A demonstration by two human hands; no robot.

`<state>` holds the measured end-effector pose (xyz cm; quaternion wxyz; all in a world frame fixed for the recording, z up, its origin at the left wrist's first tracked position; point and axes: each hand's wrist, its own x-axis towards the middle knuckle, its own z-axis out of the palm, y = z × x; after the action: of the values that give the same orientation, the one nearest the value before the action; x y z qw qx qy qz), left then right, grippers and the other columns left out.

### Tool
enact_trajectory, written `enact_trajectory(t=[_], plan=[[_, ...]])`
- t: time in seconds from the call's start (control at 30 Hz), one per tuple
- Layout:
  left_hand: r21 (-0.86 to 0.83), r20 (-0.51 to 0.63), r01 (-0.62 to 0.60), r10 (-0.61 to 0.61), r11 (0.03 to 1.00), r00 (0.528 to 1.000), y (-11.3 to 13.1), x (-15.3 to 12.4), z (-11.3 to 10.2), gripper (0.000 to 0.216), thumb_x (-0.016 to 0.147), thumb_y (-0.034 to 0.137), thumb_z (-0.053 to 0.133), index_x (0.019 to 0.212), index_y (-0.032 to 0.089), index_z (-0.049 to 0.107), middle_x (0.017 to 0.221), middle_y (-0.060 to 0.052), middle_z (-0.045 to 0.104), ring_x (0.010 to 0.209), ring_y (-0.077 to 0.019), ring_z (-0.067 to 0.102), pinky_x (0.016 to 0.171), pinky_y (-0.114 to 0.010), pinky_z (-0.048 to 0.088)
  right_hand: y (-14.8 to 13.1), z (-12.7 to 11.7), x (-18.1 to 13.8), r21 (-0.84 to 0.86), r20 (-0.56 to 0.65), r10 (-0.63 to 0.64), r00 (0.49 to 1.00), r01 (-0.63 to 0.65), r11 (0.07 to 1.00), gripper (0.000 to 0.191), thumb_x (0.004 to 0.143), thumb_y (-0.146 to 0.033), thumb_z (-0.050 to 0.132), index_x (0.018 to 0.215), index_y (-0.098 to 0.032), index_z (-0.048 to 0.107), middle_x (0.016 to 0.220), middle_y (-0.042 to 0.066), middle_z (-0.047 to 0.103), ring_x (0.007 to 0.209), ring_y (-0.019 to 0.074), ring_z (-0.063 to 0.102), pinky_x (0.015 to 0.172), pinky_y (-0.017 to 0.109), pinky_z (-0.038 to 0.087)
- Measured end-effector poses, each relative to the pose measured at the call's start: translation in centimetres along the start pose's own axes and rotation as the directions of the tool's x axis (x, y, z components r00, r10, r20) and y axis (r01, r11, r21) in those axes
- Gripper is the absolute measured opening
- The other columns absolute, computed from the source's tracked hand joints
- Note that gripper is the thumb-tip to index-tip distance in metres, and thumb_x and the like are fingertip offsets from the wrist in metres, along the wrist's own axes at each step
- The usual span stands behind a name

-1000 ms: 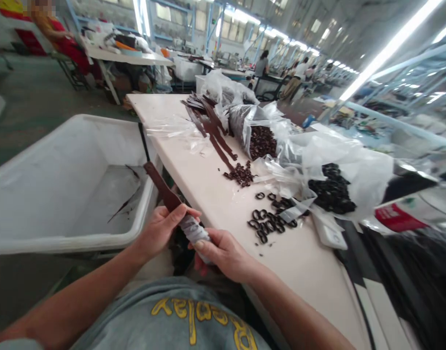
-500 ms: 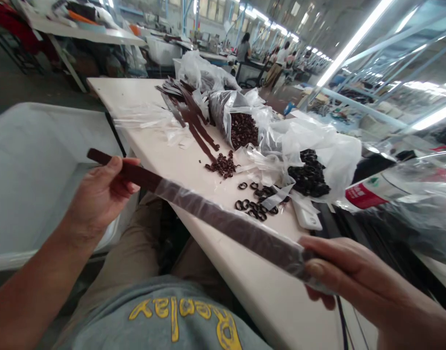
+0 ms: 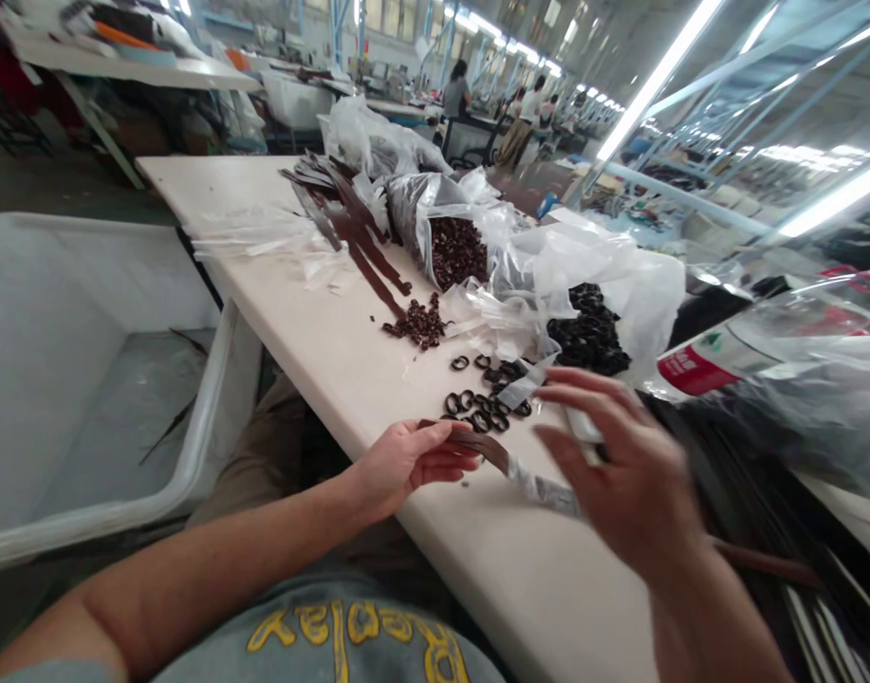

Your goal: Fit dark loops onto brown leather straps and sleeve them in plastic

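Brown strap (image 3: 490, 449), wrapped at one end, over desk (image 3: 313, 351) near black rings (image 3: 486, 414); pinched in left hand (image 3: 406, 465); right hand (image 3: 626, 474) spread, contact indeterminable; apparently at handling step; for next grip, close right hand on film (image 3: 541, 489).

It's the bin (image 3: 211, 398) at left, beside the table (image 3: 321, 356); on it, a bag (image 3: 644, 275) sits behind the rings (image 3: 504, 373), other straps (image 3: 363, 237) farther back; nearer, one strap (image 3: 495, 452) extends right from the left hand (image 3: 402, 465).
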<state>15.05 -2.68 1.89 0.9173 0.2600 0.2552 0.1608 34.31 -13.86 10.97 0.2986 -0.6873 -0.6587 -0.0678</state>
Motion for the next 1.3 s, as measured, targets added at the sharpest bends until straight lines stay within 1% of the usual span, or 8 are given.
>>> enact_trajectory(t=[0.13, 0.27, 0.4, 0.57, 0.7, 0.97, 1.17, 1.3], plan=[[-0.068, -0.029, -0.034, 0.032, 0.997, 0.999, 0.3, 0.3, -0.5, 0.030, 0.076, 0.035, 0.079, 0.092, 0.010, 0.074, 0.080, -0.007, 0.075, 0.069, -0.0147, 0.070, 0.069, -0.025, 0.058, -3.2, 7.4, 1.5, 0.220, 0.274, -0.019, 0.961, -0.043, 0.975, 0.020, 0.085, -0.025, 0.070, 0.104, -0.023, 0.067, 0.115, 0.005, 0.067, 0.093, 0.0184, 0.068, 0.081, 0.028, 0.053], [-0.087, -0.052, -0.077, 0.072, 0.993, 0.996, 1.0, 0.5, -1.3, 0.034, 0.068, 0.038, 0.085, 0.085, 0.011, 0.072, 0.077, -0.006, 0.074, 0.069, -0.0147, 0.069, 0.071, -0.028, 0.058, -2.6, 10.3, 2.2, 0.269, 0.298, -0.010, 0.955, -0.074, 0.960, 0.015, 0.081, -0.020, 0.074, 0.095, -0.022, 0.070, 0.093, 0.002, 0.071, 0.081, 0.0175, 0.068, 0.074, 0.027, 0.051], [0.080, -0.080, -0.107, 0.113, 0.991, 0.990, 2.1, 0.5, -1.5, 0.041, 0.065, 0.044, 0.085, 0.086, 0.011, 0.072, 0.079, -0.007, 0.074, 0.070, -0.0144, 0.068, 0.069, -0.025, 0.056, -1.9, 10.5, 2.2, 0.354, 0.205, -0.027, 0.978, -0.049, 0.934, 0.013, 0.083, -0.018, 0.071, 0.096, -0.023, 0.071, 0.094, 0.001, 0.072, 0.081, 0.0155, 0.068, 0.075, 0.024, 0.050], [0.358, -0.117, -0.136, 0.189, 0.924, 0.975, 3.2, 0.9, -1.9, 0.042, 0.062, 0.048, 0.086, 0.073, 0.010, 0.070, 0.064, -0.005, 0.070, 0.060, -0.0114, 0.062, 0.058, -0.020, 0.045, -1.0, 10.6, 1.8, 0.406, 0.158, 0.025, 0.987, -0.088, 0.910, 0.015, 0.082, -0.018, 0.072, 0.096, -0.023, 0.072, 0.087, 0.001, 0.071, 0.076, 0.0148, 0.067, 0.072, 0.024, 0.050], [0.396, -0.126, -0.187, 0.254, 0.899, 0.959, 4.2, 1.4, -2.4, 0.039, 0.063, 0.047, 0.085, 0.072, 0.011, 0.071, 0.065, -0.004, 0.069, 0.060, -0.0099, 0.059, 0.059, -0.019, 0.043, -0.3, 10.8, 1.7, 0.438, 0.143, 0.072, 0.987, -0.128, 0.890, 0.013, 0.083, -0.025, 0.071, 0.096, -0.023, 0.072, 0.083, 0.001, 0.069, 0.073, 0.0152, 0.066, 0.069, 0.025, 0.049], [0.394, -0.140, -0.158, 0.229, 0.905, 0.963, 4.6, 2.1, -3.0, 0.035, 0.064, 0.044, 0.084, 0.072, 0.013, 0.072, 0.066, -0.004, 0.068, 0.062, -0.0116, 0.057, 0.061, -0.022, 0.042, -0.1, 12.1, 1.8, 0.483, 0.096, 0.051, 0.994, -0.091, 0.871, 0.013, 0.086, -0.025, 0.069, 0.099, -0.022, 0.071, 0.082, 0.001, 0.067, 0.071, 0.0137, 0.065, 0.066, 0.024, 0.050], [0.507, -0.071, -0.188, 0.258, 0.841, 0.964, 4.4, 2.7, -3.3, 0.027, 0.073, 0.040, 0.076, 0.068, 0.013, 0.073, 0.065, -0.005, 0.067, 0.063, -0.0128, 0.055, 0.066, -0.023, 0.043, 0.2, 12.5, 1.8, 0.404, 0.107, -0.016, 0.994, -0.029, 0.914, 0.013, 0.092, -0.027, 0.063, 0.099, -0.020, 0.071, 0.080, 0.003, 0.067, 0.070, 0.0140, 0.065, 0.067, 0.023, 0.049], [0.655, 0.015, -0.157, 0.195, 0.739, 0.981, 5.8, 3.2, -3.9, 0.030, 0.076, 0.043, 0.073, 0.069, 0.014, 0.074, 0.067, -0.006, 0.070, 0.063, -0.0146, 0.057, 0.065, -0.025, 0.044, 0.7, 12.5, 1.8, 0.369, 0.141, -0.057, 0.988, 0.001, 0.930, 0.015, 0.096, -0.027, 0.056, 0.094, -0.021, 0.071, 0.076, 0.002, 0.066, 0.068, 0.0129, 0.062, 0.066, 0.022, 0.047]])
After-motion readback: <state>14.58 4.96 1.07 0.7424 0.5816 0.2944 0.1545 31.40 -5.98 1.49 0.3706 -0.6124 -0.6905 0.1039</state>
